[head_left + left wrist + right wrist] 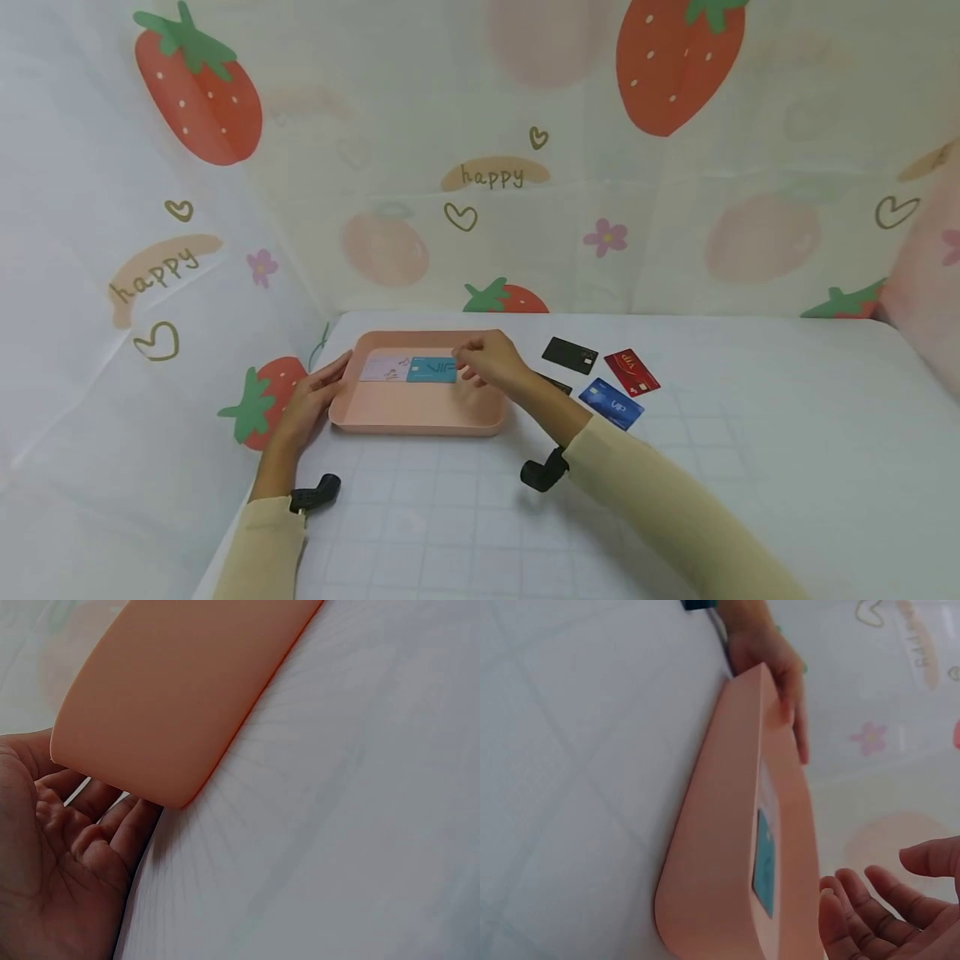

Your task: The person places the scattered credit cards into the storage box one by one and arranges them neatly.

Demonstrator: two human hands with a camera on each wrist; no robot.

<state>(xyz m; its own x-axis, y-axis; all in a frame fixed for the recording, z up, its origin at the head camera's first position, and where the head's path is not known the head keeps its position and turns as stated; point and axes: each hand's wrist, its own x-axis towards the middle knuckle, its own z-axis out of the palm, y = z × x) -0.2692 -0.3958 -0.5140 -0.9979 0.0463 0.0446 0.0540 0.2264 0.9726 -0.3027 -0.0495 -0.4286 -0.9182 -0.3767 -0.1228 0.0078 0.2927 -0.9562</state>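
Note:
My left hand (311,402) holds the left end of a pink tray (420,430), the thumb at the rim and the other fingers along the outer wall. In the left wrist view the fingers of that hand (82,847) reach behind the tray's corner (180,697). A pale card with a floral print (384,369) and a teal VIP card (431,370) lie side by side in the tray. My right hand (491,358) hovers over the tray's right part, beside the teal card. In the right wrist view its fingers are loosely bent and hold nothing.
To the right of the tray, a black card (570,355), a red VIP card (632,372) and a blue VIP card (611,403) lie on the white table (450,517). Another dark card (557,384) is partly hidden by my right wrist. A strawberry-print curtain (495,233) hangs behind.

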